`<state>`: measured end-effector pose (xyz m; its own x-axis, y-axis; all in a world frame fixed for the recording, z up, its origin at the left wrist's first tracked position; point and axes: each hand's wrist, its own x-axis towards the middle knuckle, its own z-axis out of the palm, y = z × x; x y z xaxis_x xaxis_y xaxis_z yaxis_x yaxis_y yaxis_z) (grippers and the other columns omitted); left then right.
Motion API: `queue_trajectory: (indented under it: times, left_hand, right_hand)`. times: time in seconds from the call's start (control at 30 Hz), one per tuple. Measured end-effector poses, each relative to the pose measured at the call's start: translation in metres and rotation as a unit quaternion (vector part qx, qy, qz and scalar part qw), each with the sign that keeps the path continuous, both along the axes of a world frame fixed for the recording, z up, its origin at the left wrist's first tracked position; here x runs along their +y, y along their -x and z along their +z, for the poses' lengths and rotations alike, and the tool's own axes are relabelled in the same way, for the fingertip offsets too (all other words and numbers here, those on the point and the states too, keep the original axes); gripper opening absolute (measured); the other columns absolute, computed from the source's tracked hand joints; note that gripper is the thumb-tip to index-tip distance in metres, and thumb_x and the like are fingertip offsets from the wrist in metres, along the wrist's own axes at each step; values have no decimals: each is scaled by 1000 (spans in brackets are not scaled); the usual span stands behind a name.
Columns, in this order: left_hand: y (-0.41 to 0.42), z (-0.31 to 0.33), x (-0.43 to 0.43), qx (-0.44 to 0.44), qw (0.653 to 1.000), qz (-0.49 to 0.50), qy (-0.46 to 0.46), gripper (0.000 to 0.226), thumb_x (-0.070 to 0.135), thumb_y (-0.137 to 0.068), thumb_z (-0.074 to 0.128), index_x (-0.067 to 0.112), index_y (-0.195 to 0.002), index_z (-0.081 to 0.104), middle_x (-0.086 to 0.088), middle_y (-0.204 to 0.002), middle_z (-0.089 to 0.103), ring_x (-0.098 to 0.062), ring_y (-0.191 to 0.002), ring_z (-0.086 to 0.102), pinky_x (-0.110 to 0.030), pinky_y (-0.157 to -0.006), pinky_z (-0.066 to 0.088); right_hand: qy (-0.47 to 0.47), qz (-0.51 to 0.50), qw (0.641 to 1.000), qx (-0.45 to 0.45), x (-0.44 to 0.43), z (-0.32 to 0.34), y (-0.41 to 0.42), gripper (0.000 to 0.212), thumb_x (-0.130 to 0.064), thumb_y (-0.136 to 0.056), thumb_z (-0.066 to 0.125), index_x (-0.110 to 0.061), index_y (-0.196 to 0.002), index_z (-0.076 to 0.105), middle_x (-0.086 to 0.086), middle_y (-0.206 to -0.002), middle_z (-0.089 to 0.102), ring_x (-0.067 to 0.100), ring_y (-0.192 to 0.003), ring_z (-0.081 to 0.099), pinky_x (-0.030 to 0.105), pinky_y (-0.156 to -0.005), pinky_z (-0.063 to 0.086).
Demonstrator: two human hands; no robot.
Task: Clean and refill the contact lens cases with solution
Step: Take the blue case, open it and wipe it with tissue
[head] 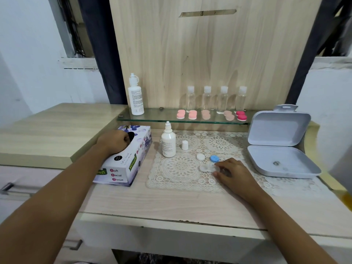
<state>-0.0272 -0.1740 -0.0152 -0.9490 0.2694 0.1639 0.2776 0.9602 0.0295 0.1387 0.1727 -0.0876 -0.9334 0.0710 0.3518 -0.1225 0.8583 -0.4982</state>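
Here the open case [205, 168] is steadied on the doily [179, 168], pinched by the right hand [232, 172], probably for wiping; its white cap [200, 156] and blue cap [214, 158] lie just beside. The left hand [114, 140] is curled at the box [123, 168] slot; whether tissue is gripped cannot be told

Clear lens case [206, 168] lies flat on the lace mat, both wells uncapped, its right well pinched by the right hand [231, 173]. White lid [200, 156] and blue lid [214, 158] lie loose just behind it. Small white solution bottle [168, 141] stands upright at the mat's left edge, nozzle bare; its white cap [184, 145] stands beside it. On the glass shelf: tall solution bottle [135, 95] upright at left, and five closed cases [205, 114] in a row, pink, peach and magenta.
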Motion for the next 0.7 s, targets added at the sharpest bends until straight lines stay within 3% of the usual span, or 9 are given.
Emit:
queue_trajectory:
  times: [0.13,0.27,0.4,0.53,0.63,0.7]
  left_hand:
    - [-5,8,5,8,991,-6,-134,18,10,-90,49,10,-91,67,-5,-93,61,-19,-85,50,-27,-72,38]
    - [-4,9,1,21,972,-13,-233,10,12,-91,48,12,-85,57,-9,-94,59,-25,-85,52,-33,-75,41]
    - [-6,9,-1,11,964,-11,-266,8,15,-92,45,14,-90,52,-7,-89,56,-25,-83,52,-33,-71,38]
    - [-9,9,-3,-20,954,-23,-297,11,17,-92,49,23,-83,52,-3,-81,57,-21,-69,52,-32,-64,42]
    - [-16,12,-3,-52,937,-39,-344,5,18,-91,56,23,-93,58,-3,-95,62,-21,-87,59,-31,-77,47]
    - [-20,15,-2,-75,925,-50,-369,11,20,-89,61,17,-99,62,-1,-99,63,-14,-89,59,-18,-75,44]
  right_hand:
    - [1,0,1000,3,0,0,0,29,-31,-85,64,-19,-112,65,-3,-93,54,15,-94,46,24,-76,31]
    - [3,1,1000,3,0,0,0,29,-30,-85,64,-19,-112,65,-3,-92,54,16,-93,47,24,-77,31]
    - [3,-1,1000,0,0,-1,0,30,-31,-85,64,-19,-113,65,-3,-95,54,15,-96,47,24,-78,32]
    - [4,-2,1000,-1,0,-1,1,29,-31,-85,64,-19,-111,65,-3,-94,54,16,-97,48,24,-77,31]
    - [6,-1,1000,-2,1,0,1,27,-30,-84,65,-19,-109,66,-3,-93,55,17,-96,49,24,-77,31]
    - [6,0,1000,-1,0,0,2,27,-30,-84,65,-19,-109,66,-3,-92,55,18,-96,49,25,-77,32]
